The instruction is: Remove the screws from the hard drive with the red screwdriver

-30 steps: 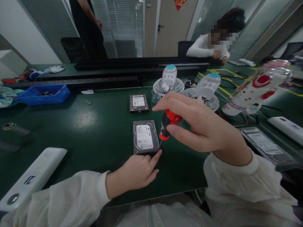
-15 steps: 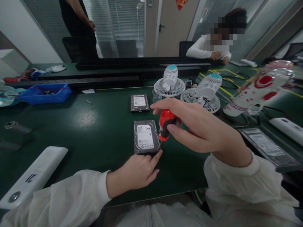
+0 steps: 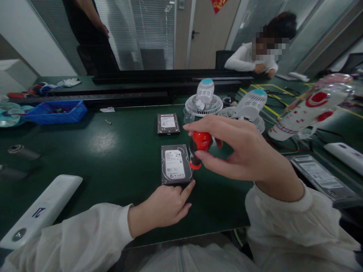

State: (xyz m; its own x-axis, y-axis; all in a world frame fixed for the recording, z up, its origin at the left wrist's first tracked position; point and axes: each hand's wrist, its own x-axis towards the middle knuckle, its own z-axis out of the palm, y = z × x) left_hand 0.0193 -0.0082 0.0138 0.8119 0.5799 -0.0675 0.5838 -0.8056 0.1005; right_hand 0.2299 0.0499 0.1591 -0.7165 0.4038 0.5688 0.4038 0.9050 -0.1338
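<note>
A hard drive (image 3: 174,164) with a white label lies flat on the green table in front of me. My left hand (image 3: 166,205) is against its near edge, index finger stretched to the near right corner and the other fingers bent, steadying it. Above the drive's right side, my right hand (image 3: 232,149) grips a stubby red and black screwdriver (image 3: 202,141) between thumb and fingers. The handle points down toward the near right corner; I cannot make out its tip. Beyond lies a second hard drive (image 3: 168,124), label up.
Two white fans (image 3: 204,107) stand face down behind my right hand. A white tumbler (image 3: 303,109) and another drive in clear packaging (image 3: 320,175) are to the right. At left are a blue tray (image 3: 56,112), a white device marked 21 (image 3: 42,211) and a small screw (image 3: 108,122).
The screwdriver handle has turned in my right hand, showing more black on its left, and my fingers have shifted slightly. My left hand and the drive keep their places.
</note>
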